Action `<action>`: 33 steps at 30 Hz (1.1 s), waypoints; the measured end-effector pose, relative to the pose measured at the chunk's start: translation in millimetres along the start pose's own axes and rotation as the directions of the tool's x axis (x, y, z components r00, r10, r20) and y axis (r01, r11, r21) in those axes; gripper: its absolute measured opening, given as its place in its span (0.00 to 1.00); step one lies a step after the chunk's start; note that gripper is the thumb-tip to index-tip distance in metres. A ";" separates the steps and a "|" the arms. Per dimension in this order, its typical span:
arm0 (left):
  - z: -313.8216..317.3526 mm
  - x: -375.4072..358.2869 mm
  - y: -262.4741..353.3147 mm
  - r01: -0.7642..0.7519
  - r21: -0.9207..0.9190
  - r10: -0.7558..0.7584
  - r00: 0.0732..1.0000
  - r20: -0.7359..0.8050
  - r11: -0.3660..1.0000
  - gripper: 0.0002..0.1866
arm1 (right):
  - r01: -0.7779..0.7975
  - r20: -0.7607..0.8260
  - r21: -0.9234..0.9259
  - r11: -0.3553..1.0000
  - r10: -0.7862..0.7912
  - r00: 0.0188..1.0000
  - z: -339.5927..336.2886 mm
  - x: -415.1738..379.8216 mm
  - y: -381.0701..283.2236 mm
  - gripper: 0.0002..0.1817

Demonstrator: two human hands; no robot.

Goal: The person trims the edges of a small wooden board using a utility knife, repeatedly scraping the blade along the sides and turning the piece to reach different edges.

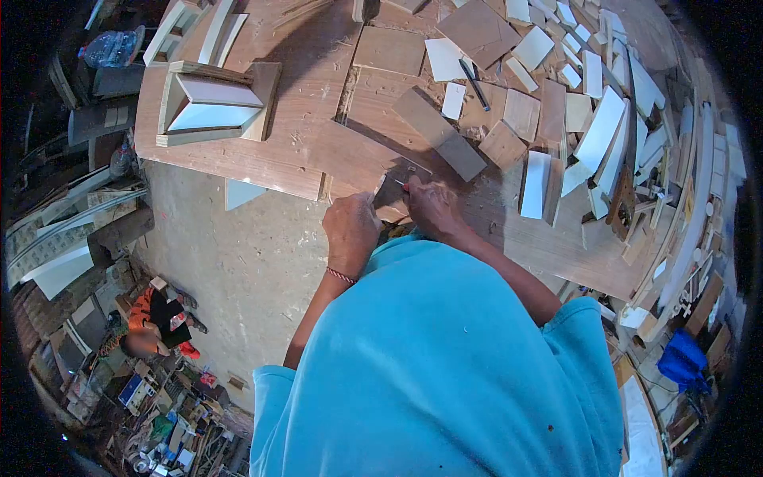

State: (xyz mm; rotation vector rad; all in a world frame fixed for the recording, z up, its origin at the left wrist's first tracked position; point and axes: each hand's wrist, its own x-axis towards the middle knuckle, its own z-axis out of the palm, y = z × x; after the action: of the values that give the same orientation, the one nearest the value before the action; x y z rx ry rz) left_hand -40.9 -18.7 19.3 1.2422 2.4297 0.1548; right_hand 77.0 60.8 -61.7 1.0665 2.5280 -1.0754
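My left hand (350,228) is closed on the near left edge of a small dark wooden piece (389,193) at the front edge of the workbench (453,191). My right hand (435,208) is closed around a thin tool with a bit of red on it; its tip points at the wooden piece. The fingers hide most of this tool, so its kind does not show. Just beyond my hands a brown board (350,151) lies flat, and a longer wooden block (439,133) rests to the right of it.
A wood-and-white frame (214,103) stands at the left of the bench. Many offcuts (520,115) and a dark pen-like stick (474,83) cover the right side. A handsaw (622,207) leans among strips. Another person (149,322) sits low on the left, away from the bench.
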 end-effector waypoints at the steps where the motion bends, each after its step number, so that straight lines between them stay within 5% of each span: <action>1: 3.2 -1.7 -0.3 -0.010 0.017 0.010 1.000 -0.011 1.000 0.04 | 0.029 -0.014 -0.004 1.000 -0.029 0.999 6.1 2.8 5.5 0.10; 6: 3.0 -1.2 -3.2 -0.043 0.032 0.044 0.999 -0.023 0.999 0.04 | 0.056 -0.112 -0.038 0.998 -0.060 0.992 21.7 5.8 10.4 0.09; 8: 1.3 -0.9 -2.3 -0.017 0.044 0.018 1.000 -0.022 0.999 0.03 | -0.037 0.000 0.024 0.999 0.037 0.999 9.0 7.4 3.0 0.11; 15: 4.8 -2.4 -1.3 -0.055 0.051 0.058 0.997 -0.046 0.997 0.02 | -0.034 -0.002 0.107 0.994 0.035 0.999 -2.8 -6.4 -0.4 0.11; 20: 3.9 -0.6 -2.8 -0.032 0.058 0.033 0.999 -0.016 0.998 0.04 | 0.064 -0.021 0.022 0.998 -0.064 0.998 -8.9 -2.9 -3.2 0.11; 24: 7.5 -1.5 -3.8 -0.034 0.070 0.036 0.999 -0.024 0.997 0.04 | -0.012 0.009 -0.025 1.000 0.013 1.000 6.8 7.2 0.6 0.10; 33: 5.4 -3.7 1.8 -0.022 0.063 0.023 1.000 -0.015 0.998 0.03 | 0.072 -0.158 -0.045 0.996 -0.078 0.984 18.6 12.8 4.2 0.09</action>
State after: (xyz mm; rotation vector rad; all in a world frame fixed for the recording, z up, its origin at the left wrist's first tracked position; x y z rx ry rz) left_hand -35.5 -21.0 15.9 1.3011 2.4518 0.0957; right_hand 68.8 57.0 -82.8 1.0962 2.7234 -0.9915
